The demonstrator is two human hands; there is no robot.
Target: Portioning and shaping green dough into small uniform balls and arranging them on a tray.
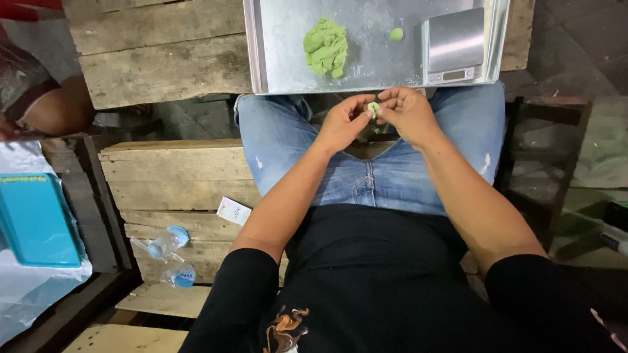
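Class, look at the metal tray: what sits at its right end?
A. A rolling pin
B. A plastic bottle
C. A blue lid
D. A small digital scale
D. A small digital scale with a steel platform stands on the metal tray, right of the green dough lump.

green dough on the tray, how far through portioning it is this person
Done: one small green ball sits on the metal tray beside the scale. In hand: both the left hand and right hand pinch a small dough piece over the lap. Left: the big dough lump, apparently most of it.
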